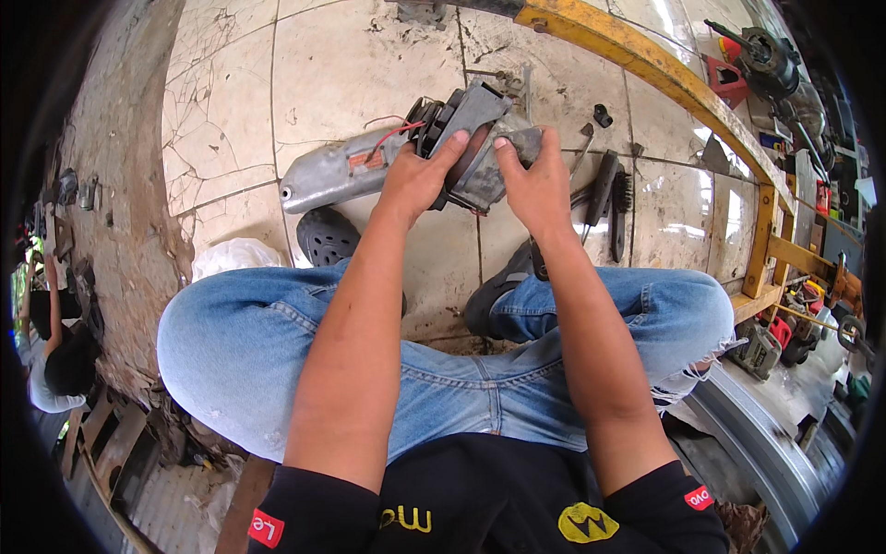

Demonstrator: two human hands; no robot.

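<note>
A long grey metal machine body with an orange label lies on the tiles in front of me, a red wire looping over it. At its right end sits a squarish grey housing with dark parts inside. My left hand is closed on the near side of this housing, thumb on top. My right hand grips a flat, dirty grey metal piece at the housing's right side, thumb pressing its face. Whether that piece is joined to the housing I cannot tell. My fingers underneath are hidden.
Right of my hands lie a black-handled tool, a brush and a small black part. A yellow metal frame crosses the upper right. Tools and machine parts crowd the far right. Another person is at far left.
</note>
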